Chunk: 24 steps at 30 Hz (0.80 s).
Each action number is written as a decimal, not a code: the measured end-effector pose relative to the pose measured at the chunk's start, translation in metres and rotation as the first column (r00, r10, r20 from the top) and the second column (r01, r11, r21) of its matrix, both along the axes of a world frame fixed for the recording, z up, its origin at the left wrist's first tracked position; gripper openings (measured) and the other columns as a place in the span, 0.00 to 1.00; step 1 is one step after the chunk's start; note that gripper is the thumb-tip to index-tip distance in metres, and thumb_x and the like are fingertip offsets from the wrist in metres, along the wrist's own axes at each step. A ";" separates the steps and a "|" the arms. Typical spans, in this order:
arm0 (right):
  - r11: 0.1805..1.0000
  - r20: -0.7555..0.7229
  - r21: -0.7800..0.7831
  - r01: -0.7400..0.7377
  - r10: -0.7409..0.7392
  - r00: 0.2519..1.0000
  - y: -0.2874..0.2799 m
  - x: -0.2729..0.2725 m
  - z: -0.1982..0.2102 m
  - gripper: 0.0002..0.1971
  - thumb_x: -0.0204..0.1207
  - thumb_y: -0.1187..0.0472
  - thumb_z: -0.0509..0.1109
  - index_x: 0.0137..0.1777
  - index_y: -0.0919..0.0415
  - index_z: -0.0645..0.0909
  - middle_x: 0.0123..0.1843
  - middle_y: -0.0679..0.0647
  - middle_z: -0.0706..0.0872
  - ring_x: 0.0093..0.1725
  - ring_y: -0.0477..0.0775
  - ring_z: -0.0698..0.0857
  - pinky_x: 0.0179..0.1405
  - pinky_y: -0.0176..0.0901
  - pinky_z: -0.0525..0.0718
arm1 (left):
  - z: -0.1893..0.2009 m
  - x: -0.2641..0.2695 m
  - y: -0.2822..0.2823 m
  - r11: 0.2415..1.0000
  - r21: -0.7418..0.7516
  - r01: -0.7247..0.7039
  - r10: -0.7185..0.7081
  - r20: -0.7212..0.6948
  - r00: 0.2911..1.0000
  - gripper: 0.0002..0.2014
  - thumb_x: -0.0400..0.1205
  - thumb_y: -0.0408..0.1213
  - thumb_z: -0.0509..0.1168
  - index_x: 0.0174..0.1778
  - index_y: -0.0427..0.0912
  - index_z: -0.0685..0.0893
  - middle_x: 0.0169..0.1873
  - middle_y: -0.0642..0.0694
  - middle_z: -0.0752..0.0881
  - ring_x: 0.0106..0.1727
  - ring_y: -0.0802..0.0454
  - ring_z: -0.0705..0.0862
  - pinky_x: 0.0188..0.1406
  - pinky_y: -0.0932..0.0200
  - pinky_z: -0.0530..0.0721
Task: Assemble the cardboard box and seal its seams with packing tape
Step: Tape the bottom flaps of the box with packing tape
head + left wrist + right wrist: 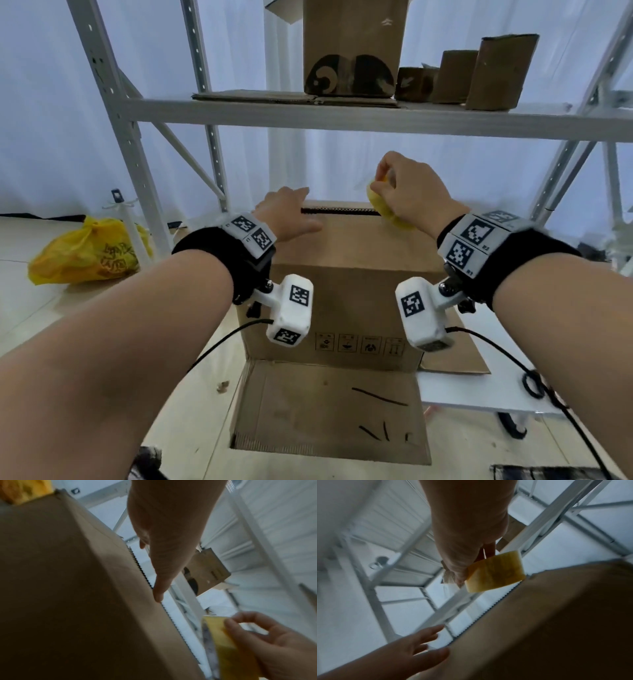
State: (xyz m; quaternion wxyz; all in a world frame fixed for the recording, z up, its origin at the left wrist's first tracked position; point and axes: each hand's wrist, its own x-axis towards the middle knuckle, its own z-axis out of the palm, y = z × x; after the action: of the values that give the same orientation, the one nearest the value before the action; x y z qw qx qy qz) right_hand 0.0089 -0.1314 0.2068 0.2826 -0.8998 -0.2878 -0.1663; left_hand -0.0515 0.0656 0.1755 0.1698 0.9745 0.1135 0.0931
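We are flattening our left hand (289,214) on the cardboard box (346,294) mid-frame while our right hand (409,193) is pinching the tape roll (382,205), and should be keeping it taut.

Cardboard box (346,291) centre, standing on the floor (68,325), one flap (325,411) folded out toward the near side. Left hand (291,214) on the box's far top edge, left end; right hand (407,192) with tape roll (383,209) at its right end. Shelf (342,120) behind and above, carrying smaller boxes (352,48). Bag (89,253) on floor, far left.
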 end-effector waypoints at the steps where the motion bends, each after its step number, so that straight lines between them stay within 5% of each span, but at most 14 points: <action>1: 0.999 -0.014 -0.037 0.008 -0.008 1.000 -0.002 0.005 -0.011 0.05 0.82 0.54 0.64 0.53 0.54 0.75 0.36 0.43 0.74 0.43 0.53 0.78 0.43 0.46 0.73 | -0.007 0.002 0.006 0.994 0.107 -0.015 0.023 -0.078 0.997 0.42 0.77 0.61 0.65 0.83 0.49 0.55 0.80 0.39 0.61 0.79 0.36 0.61 0.76 0.39 0.63; 4: 0.998 -0.087 -0.052 -0.041 0.036 0.996 -0.006 0.015 -0.033 0.04 0.82 0.54 0.65 0.52 0.52 0.75 0.38 0.43 0.75 0.42 0.51 0.76 0.42 0.44 0.72 | -0.024 0.011 0.020 0.988 0.153 -0.021 0.055 -0.216 0.975 0.48 0.73 0.71 0.60 0.83 0.55 0.48 0.83 0.39 0.47 0.83 0.38 0.49 0.80 0.37 0.48; 8: 0.987 -0.263 -0.005 -0.163 0.156 0.952 -0.009 0.020 -0.032 0.04 0.81 0.55 0.67 0.51 0.53 0.77 0.39 0.51 0.77 0.39 0.50 0.74 0.35 0.38 0.71 | -0.028 0.021 0.032 0.975 0.203 -0.095 0.174 -0.417 0.892 0.53 0.65 0.82 0.50 0.82 0.60 0.41 0.84 0.41 0.44 0.82 0.36 0.57 0.79 0.41 0.55; 12: 0.981 -0.304 0.111 -0.160 0.187 0.934 -0.012 0.023 -0.033 0.04 0.80 0.54 0.68 0.50 0.53 0.78 0.39 0.50 0.80 0.39 0.47 0.75 0.35 0.38 0.70 | -0.032 0.021 0.034 0.977 0.194 -0.087 0.162 -0.414 0.896 0.47 0.71 0.78 0.47 0.83 0.57 0.50 0.83 0.41 0.50 0.81 0.38 0.59 0.77 0.44 0.57; 16: 0.983 -0.275 0.062 -0.171 0.181 0.944 -0.015 0.021 -0.031 0.04 0.80 0.54 0.69 0.50 0.53 0.79 0.37 0.50 0.79 0.38 0.46 0.75 0.35 0.36 0.72 | -0.038 0.008 0.025 0.977 0.186 -0.105 0.172 -0.392 0.904 0.45 0.72 0.77 0.45 0.83 0.58 0.52 0.83 0.42 0.51 0.80 0.39 0.63 0.76 0.43 0.60; 24: 0.983 -0.191 0.147 -0.106 0.133 0.973 -0.011 0.003 -0.024 0.08 0.85 0.54 0.59 0.55 0.56 0.76 0.36 0.48 0.77 0.33 0.45 0.74 0.31 0.34 0.69 | -0.037 -0.019 -0.010 0.978 0.188 -0.094 0.154 -0.337 0.929 0.42 0.75 0.74 0.49 0.79 0.51 0.62 0.75 0.39 0.68 0.69 0.39 0.76 0.64 0.49 0.74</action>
State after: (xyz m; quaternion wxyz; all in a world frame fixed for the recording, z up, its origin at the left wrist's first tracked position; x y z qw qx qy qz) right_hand 0.0121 -0.1426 0.1830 0.3803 -0.8716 -0.2996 -0.0769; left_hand -0.0700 0.0557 0.1386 0.0578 0.9771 0.1950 -0.0618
